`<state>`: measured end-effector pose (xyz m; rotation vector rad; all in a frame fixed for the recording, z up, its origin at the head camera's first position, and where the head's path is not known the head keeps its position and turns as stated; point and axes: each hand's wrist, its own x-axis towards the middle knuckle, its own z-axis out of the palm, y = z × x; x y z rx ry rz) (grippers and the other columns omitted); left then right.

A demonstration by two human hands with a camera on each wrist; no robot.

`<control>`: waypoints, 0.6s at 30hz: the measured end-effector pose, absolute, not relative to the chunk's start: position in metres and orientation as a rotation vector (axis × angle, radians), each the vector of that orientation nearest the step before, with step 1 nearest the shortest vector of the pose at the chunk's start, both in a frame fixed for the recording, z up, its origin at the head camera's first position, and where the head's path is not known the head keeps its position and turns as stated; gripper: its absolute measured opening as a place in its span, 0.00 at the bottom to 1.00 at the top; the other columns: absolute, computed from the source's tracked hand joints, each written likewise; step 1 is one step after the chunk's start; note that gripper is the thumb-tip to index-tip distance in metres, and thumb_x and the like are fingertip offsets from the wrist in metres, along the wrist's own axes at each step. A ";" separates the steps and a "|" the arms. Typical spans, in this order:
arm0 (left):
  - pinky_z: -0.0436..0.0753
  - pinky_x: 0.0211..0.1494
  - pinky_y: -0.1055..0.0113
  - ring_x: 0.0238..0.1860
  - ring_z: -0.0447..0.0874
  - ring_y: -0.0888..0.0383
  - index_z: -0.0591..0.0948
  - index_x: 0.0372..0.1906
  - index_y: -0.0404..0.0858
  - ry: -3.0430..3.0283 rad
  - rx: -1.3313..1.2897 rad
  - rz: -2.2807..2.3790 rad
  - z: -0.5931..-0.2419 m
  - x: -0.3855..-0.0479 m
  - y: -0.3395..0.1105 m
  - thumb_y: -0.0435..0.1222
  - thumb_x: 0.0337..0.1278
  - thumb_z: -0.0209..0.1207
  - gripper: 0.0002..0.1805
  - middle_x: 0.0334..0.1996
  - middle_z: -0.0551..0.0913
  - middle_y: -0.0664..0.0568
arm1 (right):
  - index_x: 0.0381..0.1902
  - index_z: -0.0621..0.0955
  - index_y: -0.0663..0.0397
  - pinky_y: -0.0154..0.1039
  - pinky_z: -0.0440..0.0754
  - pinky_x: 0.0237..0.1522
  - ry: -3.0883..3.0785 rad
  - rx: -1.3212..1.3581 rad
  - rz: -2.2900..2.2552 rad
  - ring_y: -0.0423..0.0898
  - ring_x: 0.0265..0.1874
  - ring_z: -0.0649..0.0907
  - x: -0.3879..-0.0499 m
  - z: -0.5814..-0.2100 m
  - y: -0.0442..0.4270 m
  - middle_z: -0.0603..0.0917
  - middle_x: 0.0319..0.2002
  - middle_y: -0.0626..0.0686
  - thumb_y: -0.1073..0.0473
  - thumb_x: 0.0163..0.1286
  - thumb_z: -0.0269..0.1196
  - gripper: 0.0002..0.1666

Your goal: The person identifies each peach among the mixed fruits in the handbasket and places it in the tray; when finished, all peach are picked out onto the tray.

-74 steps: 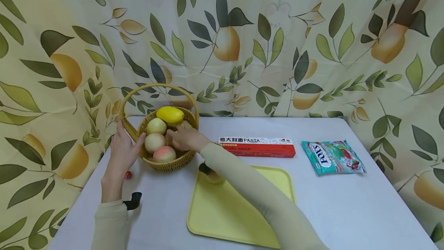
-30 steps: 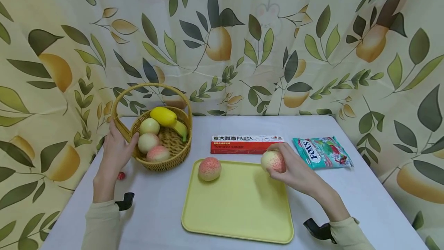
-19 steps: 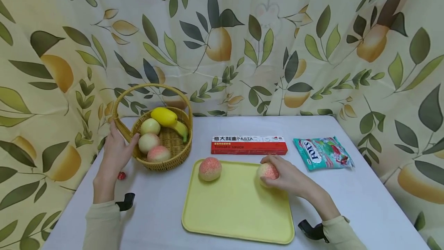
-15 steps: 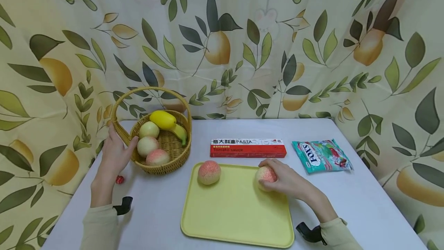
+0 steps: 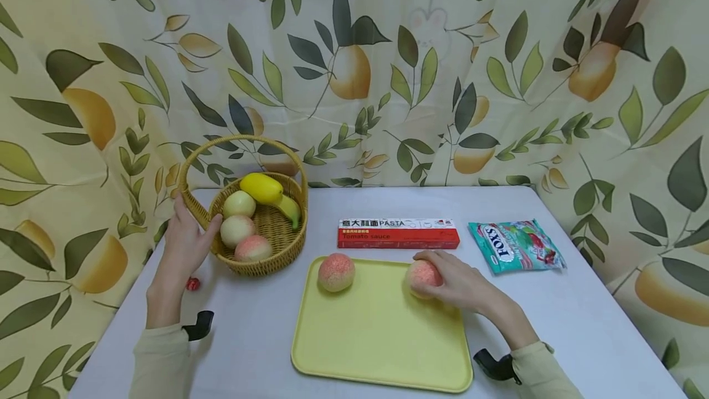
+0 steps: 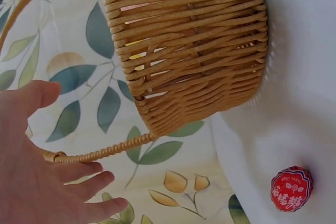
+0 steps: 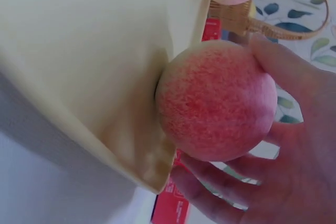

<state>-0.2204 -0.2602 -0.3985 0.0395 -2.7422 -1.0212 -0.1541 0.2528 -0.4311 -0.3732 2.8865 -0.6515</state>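
Observation:
In the head view, my right hand (image 5: 460,282) grips a peach (image 5: 423,278) at the far right corner of the yellow tray (image 5: 382,337). The right wrist view has the red-pink peach (image 7: 218,100) down on the tray, thumb on one side and fingers curled round the other. A second peach (image 5: 336,273) rests near the tray's far left corner. My left hand (image 5: 185,242) is at the wicker basket (image 5: 277,263); in the left wrist view its fairly straight fingers touch the handle (image 6: 105,153), with the thumb held apart.
Inside the basket lie two peaches (image 5: 253,248), a pale green round fruit (image 5: 239,204), a yellow fruit (image 5: 261,188) and a banana (image 5: 289,209). A pasta box (image 5: 399,234) and a teal FOX'S bag (image 5: 516,245) lie behind the tray. A red wrapped candy (image 6: 292,188) sits near the basket.
My right hand has carried the peach from the basket over to the tray's far right corner and lowered it there. The left hand has stayed at the basket.

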 end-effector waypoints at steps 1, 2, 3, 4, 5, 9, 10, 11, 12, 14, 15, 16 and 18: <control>0.54 0.74 0.26 0.76 0.47 0.19 0.25 0.80 0.31 -2.741 0.039 -1.018 -0.398 -0.221 -0.260 0.57 0.75 0.49 0.57 0.77 0.42 0.17 | 0.67 0.76 0.45 0.68 0.82 0.52 2.890 -0.374 -0.647 0.60 0.66 0.75 -0.154 -0.431 0.254 0.76 0.68 0.58 0.32 0.63 0.68 0.41; 0.54 0.74 0.26 0.76 0.48 0.19 0.25 0.80 0.31 -2.741 0.040 -1.016 -0.398 -0.221 -0.260 0.56 0.75 0.50 0.57 0.77 0.43 0.17 | 0.67 0.76 0.45 0.69 0.82 0.52 2.891 -0.373 -0.643 0.61 0.66 0.75 -0.154 -0.430 0.255 0.76 0.68 0.59 0.32 0.63 0.68 0.41; 0.55 0.74 0.26 0.76 0.48 0.19 0.25 0.80 0.31 -2.741 0.040 -1.016 -0.398 -0.221 -0.260 0.56 0.75 0.50 0.57 0.77 0.43 0.17 | 0.67 0.76 0.46 0.68 0.82 0.51 2.890 -0.374 -0.637 0.60 0.64 0.76 -0.154 -0.430 0.255 0.77 0.67 0.59 0.33 0.63 0.69 0.40; 0.55 0.74 0.26 0.75 0.48 0.19 0.25 0.80 0.31 -2.743 0.041 -1.015 -0.398 -0.221 -0.260 0.56 0.75 0.50 0.57 0.77 0.44 0.17 | 0.66 0.76 0.46 0.66 0.83 0.50 2.888 -0.375 -0.635 0.59 0.62 0.77 -0.155 -0.429 0.256 0.78 0.65 0.59 0.34 0.63 0.69 0.40; 0.55 0.74 0.25 0.75 0.48 0.19 0.25 0.80 0.31 -2.746 0.045 -1.015 -0.397 -0.221 -0.260 0.56 0.75 0.50 0.57 0.77 0.43 0.16 | 0.65 0.76 0.47 0.63 0.84 0.50 2.884 -0.380 -0.632 0.58 0.60 0.78 -0.155 -0.428 0.256 0.79 0.64 0.58 0.34 0.63 0.69 0.39; 0.55 0.73 0.25 0.75 0.48 0.18 0.24 0.80 0.31 -2.759 0.064 -1.020 -0.396 -0.221 -0.261 0.57 0.75 0.49 0.57 0.76 0.44 0.15 | 0.66 0.76 0.45 0.58 0.85 0.48 2.844 -0.389 -0.619 0.54 0.57 0.79 -0.155 -0.426 0.254 0.80 0.62 0.56 0.35 0.64 0.68 0.38; 0.55 0.73 0.25 0.75 0.48 0.18 0.24 0.80 0.31 -2.763 0.069 -1.021 -0.396 -0.221 -0.261 0.57 0.75 0.49 0.57 0.76 0.44 0.15 | 0.67 0.76 0.45 0.59 0.85 0.48 2.834 -0.390 -0.616 0.54 0.58 0.79 -0.155 -0.426 0.253 0.79 0.63 0.57 0.35 0.64 0.68 0.39; 0.55 0.73 0.25 0.75 0.48 0.18 0.25 0.80 0.31 -2.766 0.072 -1.019 -0.396 -0.221 -0.261 0.57 0.75 0.49 0.57 0.76 0.44 0.15 | 0.68 0.75 0.45 0.60 0.85 0.49 2.825 -0.391 -0.613 0.55 0.59 0.79 -0.155 -0.425 0.252 0.78 0.64 0.57 0.34 0.64 0.67 0.39; 0.55 0.73 0.25 0.75 0.48 0.18 0.25 0.80 0.31 -2.769 0.073 -1.020 -0.396 -0.222 -0.261 0.58 0.75 0.49 0.57 0.76 0.45 0.15 | 0.69 0.75 0.45 0.60 0.85 0.49 2.818 -0.389 -0.612 0.56 0.60 0.79 -0.155 -0.425 0.252 0.78 0.65 0.57 0.34 0.64 0.68 0.40; 0.55 0.73 0.25 0.75 0.48 0.18 0.26 0.80 0.30 -2.770 0.069 -1.015 -0.396 -0.223 -0.261 0.57 0.75 0.49 0.57 0.75 0.45 0.14 | 0.70 0.74 0.45 0.62 0.85 0.48 2.809 -0.382 -0.611 0.56 0.60 0.79 -0.155 -0.425 0.251 0.78 0.65 0.58 0.34 0.63 0.68 0.42; 0.55 0.73 0.25 0.75 0.48 0.18 0.26 0.80 0.29 -2.768 0.069 -1.012 -0.397 -0.223 -0.262 0.57 0.75 0.49 0.57 0.75 0.45 0.14 | 0.70 0.74 0.45 0.62 0.85 0.48 2.805 -0.378 -0.613 0.56 0.59 0.79 -0.154 -0.426 0.250 0.78 0.65 0.58 0.34 0.63 0.68 0.42; 0.55 0.74 0.25 0.75 0.48 0.18 0.26 0.80 0.30 -2.769 0.073 -1.012 -0.397 -0.223 -0.261 0.57 0.74 0.50 0.57 0.76 0.45 0.15 | 0.70 0.74 0.45 0.61 0.86 0.47 2.801 -0.368 -0.617 0.55 0.58 0.79 -0.154 -0.426 0.250 0.78 0.64 0.58 0.35 0.63 0.69 0.42; 0.55 0.74 0.25 0.75 0.47 0.18 0.26 0.80 0.31 -2.769 0.071 -1.007 -0.397 -0.222 -0.262 0.57 0.74 0.50 0.57 0.76 0.45 0.15 | 0.69 0.74 0.46 0.59 0.86 0.46 2.800 -0.356 -0.621 0.53 0.56 0.80 -0.153 -0.426 0.250 0.79 0.62 0.57 0.35 0.63 0.69 0.41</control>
